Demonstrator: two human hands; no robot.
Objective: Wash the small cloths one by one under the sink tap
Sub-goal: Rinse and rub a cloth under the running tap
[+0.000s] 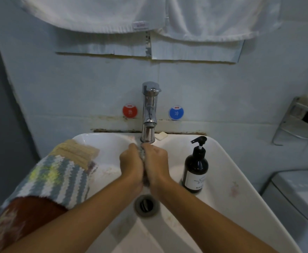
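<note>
Over the white ceramic sink [228, 161], left hand [131, 166] and right hand [156, 164] clamp their fingers on a grey wet cloth [142, 154]. At three o'clock stands a dark pump bottle [195, 170]; round red [130, 111] and blue [176, 112] wall stickers read "OYO".

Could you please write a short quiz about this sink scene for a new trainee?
1. True or false: both hands grip one cloth under the tap.
2. On which side of the basin does the dark pump bottle stand? A) the person's left B) the person's right
3. Where do the other cloths lie?

Key:
1. True; the left hand and right hand squeeze it between them.
2. B.
3. Piled on the basin's left rim.
</note>
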